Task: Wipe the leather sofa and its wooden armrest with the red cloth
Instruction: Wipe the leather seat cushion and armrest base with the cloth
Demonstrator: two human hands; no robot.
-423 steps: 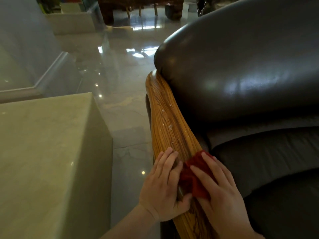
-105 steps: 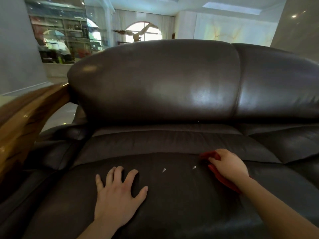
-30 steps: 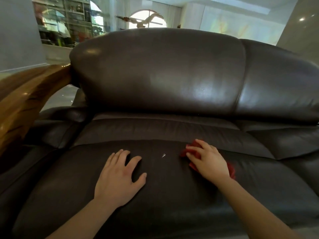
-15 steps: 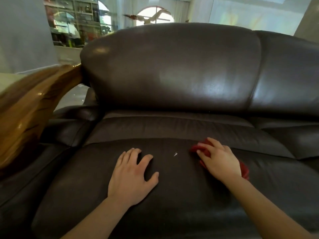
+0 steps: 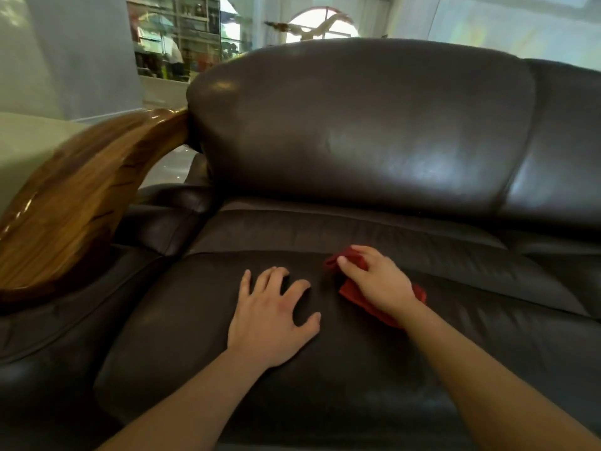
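We are pressing our right hand (image 5: pixel 379 281) down on the cloth (image 5: pixel 357 296), which is lying crumpled on the seat (image 5: pixel 325 369) of the sofa (image 5: pixel 357 131). This grip is curled loosely over the cloth, fingers bent across its top, with red folds showing ahead of the fingertips and behind the wrist. Compared with half a second ago, the grip is sitting a little further left on the seat, and the small white speck that was lying just left of it is no longer showing.

Our left hand (image 5: pixel 271 317) is resting flat on the leather just left of the grip, fingers spread wide and holding nothing. It is staying planted in much the same spot as before, and the gap between the two hands is looking narrower now.

The backrest is rising beyond the grip, glossy and dark. The armrest (image 5: pixel 74 196) is curving far to the left of the grip, well apart from both hands, where fourteen seconds ago both hands were working the cloth on its wood.
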